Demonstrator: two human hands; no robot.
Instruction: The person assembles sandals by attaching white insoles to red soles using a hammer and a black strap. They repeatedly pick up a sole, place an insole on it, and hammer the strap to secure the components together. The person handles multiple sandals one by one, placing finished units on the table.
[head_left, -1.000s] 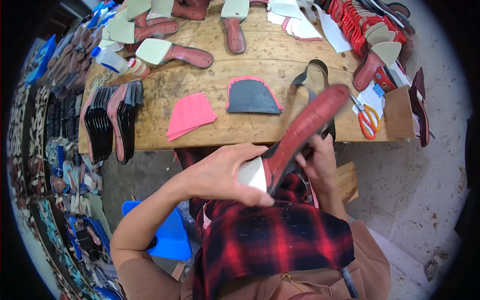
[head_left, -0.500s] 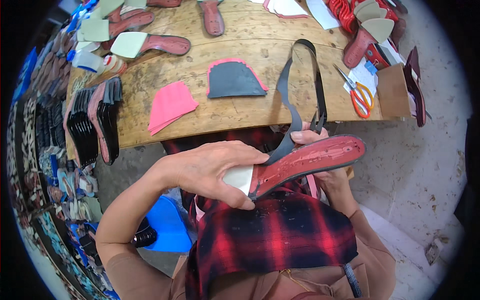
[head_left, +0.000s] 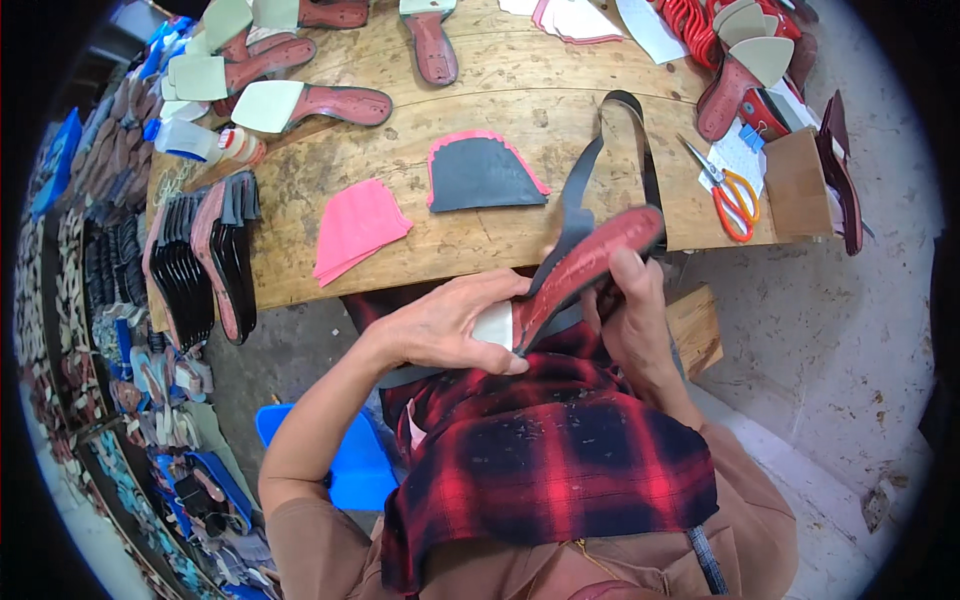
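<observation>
In the head view, the left hand [head_left: 445, 325] is wrapped round the pale toe end of a red sole [head_left: 590, 265], thumb on the near edge, fingers along the far one. The right hand [head_left: 632, 320] has the other end pinched, thumb up by the red face (most of its fingers are tucked out of sight behind). The sole is tilted over the plaid apron [head_left: 550, 460], just off the table [head_left: 290, 160] edge. A black strap [head_left: 575, 190] loops on the wood and runs down to the sole; can't tell if they're joined. Nearby on the table: pink pieces [head_left: 360, 228], a dark pink-edged piece [head_left: 487, 172] and orange-handled scissors [head_left: 732, 200].
</observation>
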